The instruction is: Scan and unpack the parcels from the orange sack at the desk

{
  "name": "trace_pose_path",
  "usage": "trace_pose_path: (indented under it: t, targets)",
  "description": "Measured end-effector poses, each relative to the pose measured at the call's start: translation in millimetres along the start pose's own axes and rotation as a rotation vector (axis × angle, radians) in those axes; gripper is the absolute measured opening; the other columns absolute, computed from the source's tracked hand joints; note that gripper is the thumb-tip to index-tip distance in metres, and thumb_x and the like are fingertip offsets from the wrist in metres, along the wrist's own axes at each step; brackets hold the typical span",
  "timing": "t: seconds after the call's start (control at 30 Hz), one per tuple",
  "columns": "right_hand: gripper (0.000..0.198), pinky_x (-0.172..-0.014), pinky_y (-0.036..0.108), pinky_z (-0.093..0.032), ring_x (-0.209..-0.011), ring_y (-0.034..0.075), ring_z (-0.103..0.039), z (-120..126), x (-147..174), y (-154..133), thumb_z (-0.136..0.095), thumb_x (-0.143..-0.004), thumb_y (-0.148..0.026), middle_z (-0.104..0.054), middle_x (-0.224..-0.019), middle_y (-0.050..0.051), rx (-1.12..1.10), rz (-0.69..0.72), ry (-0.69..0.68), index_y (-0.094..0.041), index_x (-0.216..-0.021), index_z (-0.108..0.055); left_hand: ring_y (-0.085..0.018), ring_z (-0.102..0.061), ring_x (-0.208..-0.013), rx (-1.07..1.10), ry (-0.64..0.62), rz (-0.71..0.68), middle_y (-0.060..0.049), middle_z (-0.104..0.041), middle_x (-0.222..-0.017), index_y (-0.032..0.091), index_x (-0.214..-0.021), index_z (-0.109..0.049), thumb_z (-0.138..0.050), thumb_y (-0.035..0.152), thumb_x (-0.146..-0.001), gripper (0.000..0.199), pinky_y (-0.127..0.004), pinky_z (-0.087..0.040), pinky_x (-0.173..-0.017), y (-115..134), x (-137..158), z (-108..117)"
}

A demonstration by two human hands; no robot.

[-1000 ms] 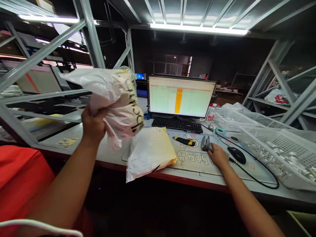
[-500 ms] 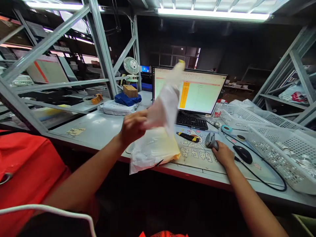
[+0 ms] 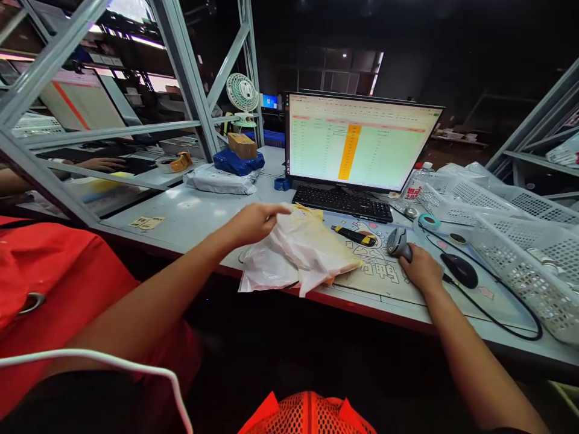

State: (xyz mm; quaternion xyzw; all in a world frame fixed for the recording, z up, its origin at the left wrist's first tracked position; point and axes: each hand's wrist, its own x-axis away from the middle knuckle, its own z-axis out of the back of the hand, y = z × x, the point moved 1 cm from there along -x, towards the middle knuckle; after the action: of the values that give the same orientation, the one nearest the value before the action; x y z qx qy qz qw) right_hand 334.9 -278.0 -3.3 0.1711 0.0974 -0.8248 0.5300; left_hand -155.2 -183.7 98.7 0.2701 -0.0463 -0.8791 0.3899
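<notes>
Two bare hands show in our head view, both nearer us than the keyboard (image 3: 341,204). Our left hand (image 3: 256,224), out past the keyboard's left end, has its index finger stretched and the others curled, at the edge of a white plastic bag (image 3: 312,244); whether it pinches the film, we cannot tell. That bag lies in front of the keyboard over a second bag (image 3: 265,269), covering much of it, and we cannot make out the contents of either. Our right hand (image 3: 421,266) is wrapped around the handle of a grey scanner (image 3: 398,241), just in front of the keyboard's right end; its fingertips are hidden. A utility knife (image 3: 355,235) lies between keyboard and bag. Behind the keyboard, the monitor (image 3: 362,144) carries text too small to read. Right of the keyboard, the frame cuts off perforated baskets (image 3: 515,268). Far left of it, rack bars partly screen another person's hand (image 3: 102,164).
</notes>
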Motion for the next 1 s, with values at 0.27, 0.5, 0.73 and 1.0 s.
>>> trace_pose_path:
  t: [0.27, 0.5, 0.73, 1.0]
  targets:
    - [0.055, -0.095, 0.04, -0.049, -0.121, 0.033, -0.065, 11, -1, 1, -0.054, -0.098, -0.04, -0.068, -0.134, 0.018, -0.02, 0.028, -0.037, -0.014, -0.147, -0.056, -0.037, -0.062, -0.125, -0.253, 0.043, 0.239, -0.024, -0.071, -0.125, 0.007, -0.121, -0.073, -0.057, 0.024, -0.1, 0.033, -0.047, -0.049, -0.107, 48, -73, -76]
    - [0.048, -0.079, 0.037, -0.049, -0.1, 0.033, -0.07, 47, -13, 9, -0.06, -0.093, -0.048, -0.076, -0.109, 0.014, -0.113, 0.066, 0.051, -0.019, -0.13, -0.069, -0.036, -0.046, -0.14, -0.266, -0.049, 0.113, -0.017, -0.052, -0.153, 0.02, -0.155, -0.05, -0.071, 0.037, -0.093, 0.068, -0.049, -0.038, -0.117, 22, -47, -113]
    - [0.034, -0.061, 0.029, -0.043, -0.066, 0.021, -0.062, 128, -15, -34, -0.069, -0.087, -0.053, -0.068, -0.072, 0.003, -0.404, 0.4, 0.055, -0.02, -0.094, -0.074, -0.045, -0.02, -0.16, -0.308, -0.097, -0.015, -0.014, -0.027, -0.173, 0.039, -0.158, -0.051, -0.049, 0.038, -0.107, 0.051, -0.065, -0.021, -0.125, 35, -22, -135]
    - [0.026, -0.066, 0.025, -0.043, -0.073, 0.017, -0.063, 144, -4, -119, -0.069, -0.085, -0.037, -0.073, -0.083, 0.0, -0.441, 0.665, -0.239, -0.02, -0.102, -0.076, -0.048, -0.004, -0.163, -0.28, -0.178, 0.063, -0.01, -0.019, -0.178, 0.048, -0.158, -0.046, -0.047, 0.044, -0.107, 0.052, -0.09, -0.003, -0.112, 40, -26, -136]
